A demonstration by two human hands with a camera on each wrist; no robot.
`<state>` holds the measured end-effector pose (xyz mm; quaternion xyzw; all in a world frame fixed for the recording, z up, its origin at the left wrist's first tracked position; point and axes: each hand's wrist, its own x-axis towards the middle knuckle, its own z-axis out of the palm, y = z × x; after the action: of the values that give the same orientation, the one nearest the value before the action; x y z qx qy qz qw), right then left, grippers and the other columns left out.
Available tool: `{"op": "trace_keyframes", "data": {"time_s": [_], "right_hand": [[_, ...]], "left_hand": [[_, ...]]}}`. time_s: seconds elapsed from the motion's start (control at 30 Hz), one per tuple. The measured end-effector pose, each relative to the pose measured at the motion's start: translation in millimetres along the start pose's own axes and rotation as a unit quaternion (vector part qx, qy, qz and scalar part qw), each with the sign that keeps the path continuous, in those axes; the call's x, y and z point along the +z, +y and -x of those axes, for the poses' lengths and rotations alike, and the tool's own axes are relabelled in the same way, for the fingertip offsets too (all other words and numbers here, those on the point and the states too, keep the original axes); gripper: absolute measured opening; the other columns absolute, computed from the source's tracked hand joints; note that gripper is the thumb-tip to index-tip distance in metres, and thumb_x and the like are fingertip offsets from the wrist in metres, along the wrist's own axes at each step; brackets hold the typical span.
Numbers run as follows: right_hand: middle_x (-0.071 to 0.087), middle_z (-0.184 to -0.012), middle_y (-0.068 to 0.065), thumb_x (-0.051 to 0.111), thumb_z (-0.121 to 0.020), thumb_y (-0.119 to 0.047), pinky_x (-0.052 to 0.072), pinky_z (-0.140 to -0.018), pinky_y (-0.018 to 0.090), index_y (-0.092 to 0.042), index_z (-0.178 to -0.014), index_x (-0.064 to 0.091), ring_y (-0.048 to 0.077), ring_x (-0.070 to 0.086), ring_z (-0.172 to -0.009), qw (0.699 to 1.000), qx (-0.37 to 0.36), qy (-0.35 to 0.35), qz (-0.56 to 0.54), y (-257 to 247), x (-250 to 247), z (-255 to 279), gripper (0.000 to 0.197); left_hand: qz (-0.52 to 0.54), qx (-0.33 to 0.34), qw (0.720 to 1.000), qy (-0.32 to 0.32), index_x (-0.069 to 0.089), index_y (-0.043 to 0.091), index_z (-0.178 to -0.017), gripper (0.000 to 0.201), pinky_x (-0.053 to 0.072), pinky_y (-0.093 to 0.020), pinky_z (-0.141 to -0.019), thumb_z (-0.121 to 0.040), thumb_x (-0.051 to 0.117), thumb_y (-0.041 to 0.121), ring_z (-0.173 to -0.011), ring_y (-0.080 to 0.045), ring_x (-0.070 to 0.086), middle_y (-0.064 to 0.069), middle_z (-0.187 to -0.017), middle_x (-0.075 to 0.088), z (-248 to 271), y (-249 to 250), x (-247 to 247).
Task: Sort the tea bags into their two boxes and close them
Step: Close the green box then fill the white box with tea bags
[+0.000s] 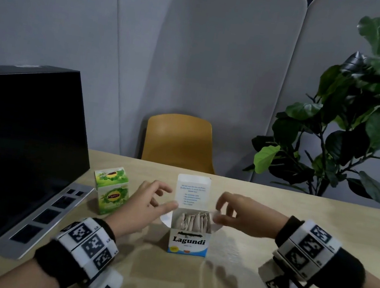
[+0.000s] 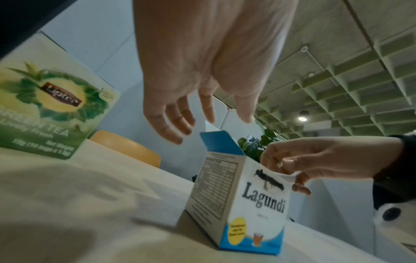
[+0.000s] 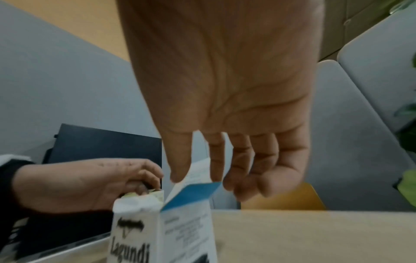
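Lagundi box (image 1: 188,241): stands upright on the table (image 1: 271,216), between the two hands, lid flap raised at the back, both side flaps spread outward.
Tea bags (image 1: 194,220): pale paper bags packed upright inside the Lagundi box, filling it.
Left hand (image 1: 144,207): just left of the Lagundi box, fingers loosely spread, holding nothing; thumb tip at the left side flap, contact unclear.
Right hand (image 1: 242,214): just right of the Lagundi box, thumb and fingertips at the right side flap; a real pinch cannot be told.
Writing: "Lagundi" in black on the white front above a blue band; small print on the lid, unreadable.
Green box (image 1: 111,190): left of the Lagundi box, beyond the left hand, closed; it reads "Lipton" and "GREEN TEA".
Monitor (image 1: 18,144): far left of the Lagundi box, screen dark.
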<state>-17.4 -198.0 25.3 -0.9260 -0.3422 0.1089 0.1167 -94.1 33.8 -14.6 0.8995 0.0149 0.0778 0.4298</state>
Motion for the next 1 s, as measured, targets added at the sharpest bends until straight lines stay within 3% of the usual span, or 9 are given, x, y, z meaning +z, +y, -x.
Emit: {"op": "trace_keyframes", "data": {"time_s": [0.1,0.17,0.33,0.53,0.67,0.73,0.8,0.9,1.0], "right_hand": [[0.064,-0.092,0.002,0.052,-0.091,-0.037,0.045,-0.054,0.021,-0.018,-0.108,0.042,0.01,0.054,-0.063,0.991,0.044,0.005,-0.123,4,15,1,0.028],[0.059,-0.087,-0.003,0.051,-0.093,-0.029,0.045,-0.05,0.019,-0.017,-0.112,0.044,0.01,0.054,-0.063,0.979,0.064,0.032,-0.192,4,21,-2,0.024],[0.063,-0.105,0.004,0.053,-0.091,-0.03,0.041,-0.063,0.02,-0.016,-0.117,0.056,0.012,0.051,-0.078,0.992,0.053,0.072,-0.084,-1,18,-19,0.03],[0.06,-0.07,0.002,0.064,-0.085,-0.028,0.047,-0.051,0.023,-0.013,-0.071,0.057,0.019,0.058,-0.067,0.98,0.074,0.039,-0.178,-5,18,-31,0.021],[0.067,-0.09,0.009,0.065,-0.083,-0.032,0.042,-0.062,0.029,-0.01,-0.085,0.064,0.023,0.06,-0.078,0.988,0.036,0.147,0.01,-8,16,-26,0.023],[0.065,-0.093,0.004,0.059,-0.086,-0.037,0.035,-0.064,0.029,-0.016,-0.085,0.061,0.023,0.058,-0.086,0.969,-0.01,0.22,0.108,-13,17,-21,0.021],[0.062,-0.096,-0.005,0.056,-0.086,-0.044,0.033,-0.069,0.029,-0.023,-0.088,0.064,0.018,0.052,-0.091,0.961,-0.073,0.219,0.152,-17,20,-19,0.023],[0.057,-0.102,-0.004,0.051,-0.09,-0.04,0.039,-0.078,0.028,-0.025,-0.097,0.07,0.014,0.047,-0.094,0.985,-0.07,0.159,-0.007,-14,21,-17,0.025],[0.054,-0.089,0.003,0.045,-0.096,-0.025,0.044,-0.064,0.026,-0.015,-0.096,0.061,0.016,0.053,-0.073,0.931,0.037,0.18,-0.315,0,16,-11,0.019]], "left_hand": [[-0.09,0.03,0.996,-0.002,0.056,0.044,-0.089,0.006,0.039,-0.02,-0.08,-0.084,0.058,0.047,-0.092,-0.001,0.044,0.014,-0.106,0.041,3,6,7],[-0.11,0.031,0.993,-0.013,0.059,0.042,-0.088,0.004,0.038,-0.016,-0.074,-0.085,0.061,0.041,-0.085,0.001,0.045,0.011,-0.102,0.043,3,8,10],[-0.102,0.034,0.994,0.003,0.059,0.039,-0.094,0.014,0.038,-0.011,-0.063,-0.086,0.063,0.029,-0.082,0.001,0.048,0.011,-0.098,0.047,-1,7,14],[-0.075,0.033,0.996,0.018,0.06,0.037,-0.095,0.021,0.037,-0.01,-0.06,-0.083,0.066,0.021,-0.071,0.001,0.047,0.015,-0.092,0.051,-4,4,18],[-0.064,0.027,0.997,0.023,0.059,0.039,-0.094,0.025,0.037,-0.012,-0.058,-0.081,0.069,0.02,-0.069,-0.001,0.048,0.017,-0.09,0.052,-6,2,19],[-0.053,0.022,0.998,0.024,0.059,0.038,-0.095,0.028,0.038,-0.012,-0.059,-0.08,0.069,0.017,-0.068,-0.002,0.048,0.016,-0.09,0.053,-8,2,19],[-0.039,0.02,0.999,0.025,0.058,0.036,-0.098,0.029,0.04,-0.012,-0.059,-0.081,0.069,0.016,-0.069,-0.003,0.05,0.014,-0.094,0.054,-7,2,20],[0.036,0.018,0.998,0.048,0.056,0.033,-0.105,0.025,0.045,-0.01,-0.056,-0.085,0.065,0.021,-0.074,-0.005,0.056,0.009,-0.104,0.052,-3,4,20],[0.182,-0.001,0.978,0.099,0.056,0.02,-0.103,0.013,0.051,-0.014,-0.056,-0.092,0.054,0.012,-0.075,-0.009,0.062,-0.003,-0.102,0.056,2,6,14]]}}
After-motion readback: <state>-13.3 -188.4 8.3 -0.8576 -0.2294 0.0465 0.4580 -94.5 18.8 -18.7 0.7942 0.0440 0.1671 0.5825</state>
